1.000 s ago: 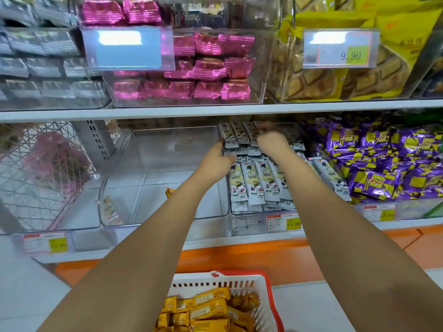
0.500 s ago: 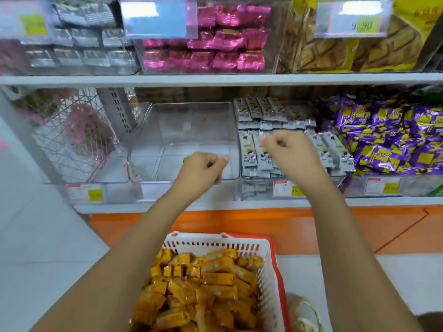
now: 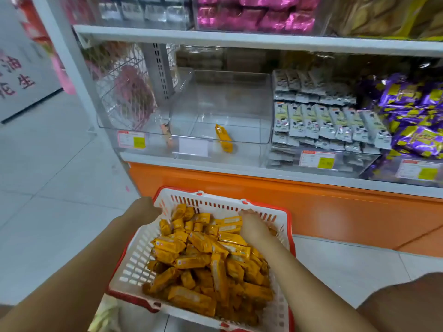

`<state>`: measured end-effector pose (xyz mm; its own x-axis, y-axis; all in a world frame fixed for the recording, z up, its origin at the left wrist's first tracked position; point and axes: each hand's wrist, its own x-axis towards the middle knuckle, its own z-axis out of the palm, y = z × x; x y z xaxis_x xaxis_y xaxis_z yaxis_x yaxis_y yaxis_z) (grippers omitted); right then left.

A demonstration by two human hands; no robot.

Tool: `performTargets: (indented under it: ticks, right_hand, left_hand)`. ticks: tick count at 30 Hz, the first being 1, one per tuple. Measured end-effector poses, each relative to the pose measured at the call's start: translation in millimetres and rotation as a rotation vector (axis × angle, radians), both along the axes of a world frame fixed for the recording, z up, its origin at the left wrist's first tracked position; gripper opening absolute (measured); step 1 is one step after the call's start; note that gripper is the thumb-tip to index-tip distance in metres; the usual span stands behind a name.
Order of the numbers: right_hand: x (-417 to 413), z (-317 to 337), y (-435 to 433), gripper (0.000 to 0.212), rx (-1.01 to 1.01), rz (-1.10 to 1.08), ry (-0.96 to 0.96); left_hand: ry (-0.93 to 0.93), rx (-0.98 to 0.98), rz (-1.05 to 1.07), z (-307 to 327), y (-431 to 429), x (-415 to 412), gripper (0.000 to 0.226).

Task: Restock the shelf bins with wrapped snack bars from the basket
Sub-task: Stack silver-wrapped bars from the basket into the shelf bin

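A white basket (image 3: 134,259) with a red rim sits low in front of the shelving, heaped with snack bars (image 3: 196,259) in orange-yellow wrappers that lie crisscross in a loose pile. The left hand (image 3: 143,210) is at the basket's far left corner, with its knuckles against the rim. Its fingers curl out of sight there, so I cannot tell whether they grip the rim or only touch it. The right hand (image 3: 254,226) is inside the basket near the far wall, palm down on the pile. Its fingers bend down among the wrappers, and I cannot tell whether they pinch a bar. On the lower shelf, directly above the basket, stands a clear bin (image 3: 227,104) with 1 orange-yellow bar (image 3: 223,137) lying tilted near its front wall. Just to the right, a second bin holds rows of grey-white wrapped bars (image 3: 323,121), and beyond it lie purple packets (image 3: 419,116). To the left of the clear bin is a wire mesh panel (image 3: 119,80). Price tags (image 3: 131,142) are fixed along the shelf front. The upper shelf carries pink packets (image 3: 254,17) and silver packets (image 3: 143,10). An orange base panel (image 3: 311,200) runs below the shelf, above a pale tiled floor (image 3: 48,188).
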<state>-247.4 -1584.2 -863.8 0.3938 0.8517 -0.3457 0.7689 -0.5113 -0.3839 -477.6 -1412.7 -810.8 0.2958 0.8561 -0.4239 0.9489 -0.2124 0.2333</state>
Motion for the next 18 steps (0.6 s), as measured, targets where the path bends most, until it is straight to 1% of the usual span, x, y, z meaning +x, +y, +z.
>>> performTargets:
  ticks: [2, 6, 9, 14, 16, 18]
  right_hand:
    - [5.1, -16.0, -1.4, 0.059, -0.014, -0.051, -0.027]
    - [11.1, -41.5, 2.0, 0.062, -0.024, -0.070, -0.035]
    - [13.5, -54.9, 7.6, 0.062, -0.003, -0.085, -0.088]
    - [16.9, -65.2, 17.5, 0.065, -0.018, -0.126, -0.119]
    - [16.7, -67.2, 18.8, 0.066, -0.027, -0.128, -0.133]
    - [15.6, -70.2, 19.7, 0.067, -0.024, -0.159, -0.100]
  left_hand:
    - [0.063, 0.004, 0.037, -11.8, 4.2, -14.5, 0.050]
    - [0.110, 0.007, 0.018, -36.8, 19.1, -26.9, 0.031]
    - [0.115, 0.009, -0.006, -53.2, 36.8, -25.5, 0.023]
    - [0.078, 0.043, -0.069, -71.4, 64.5, -11.5, 0.026]
    - [0.062, 0.043, -0.064, -76.8, 70.5, -4.8, 0.029]
    - [0.086, 0.046, -0.057, -81.7, 73.2, -1.6, 0.031]
